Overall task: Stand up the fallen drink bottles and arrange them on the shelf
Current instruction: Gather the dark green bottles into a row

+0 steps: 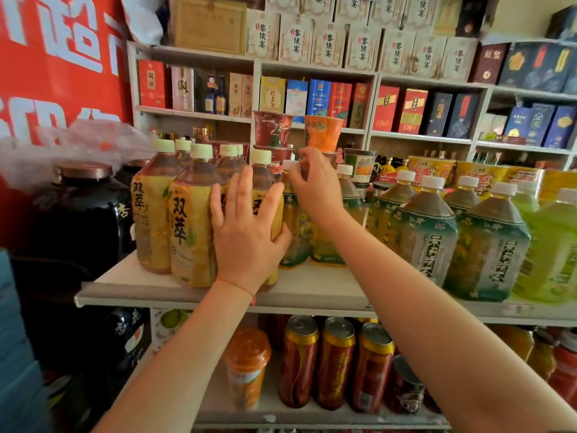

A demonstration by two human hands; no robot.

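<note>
White shelf (312,292), front edge, taken as landmark throughout.

Left hand (246,232): fingers spread wide, palm laid flat against the front of a yellow-label tea bottle (265,195) that stands upright near the shelf's front edge. Thumb wraps its right side. Not a closed grasp (more a steadying press). A thin red cord sits on the wrist.

Right hand (315,185): reaches deeper over the shelf, fingers narrowed and pinched round the neck of a green-label bottle (296,235), just below its white cap (289,165). That bottle stands upright, set back from the shelf edge, touching the yellow-label bottle's right side.

Left of the hands on the shelf: cluster of yellow-label bottles (187,226), all upright, pale green caps, packed tight.

Right along the shelf: row of green-label jasmine tea bottles (427,235), white caps, upright, then bright green bottles (552,251) at the far right end.

Behind the shelf's back row: stacked instant noodle cups (321,132), one red, one orange.

Below the shelf: red-and-gold cans (334,364) standing in a row, an orange-lidded cup (246,364) to their left.

Off the shelf's left end: dark ceramic jar (81,214).
</note>
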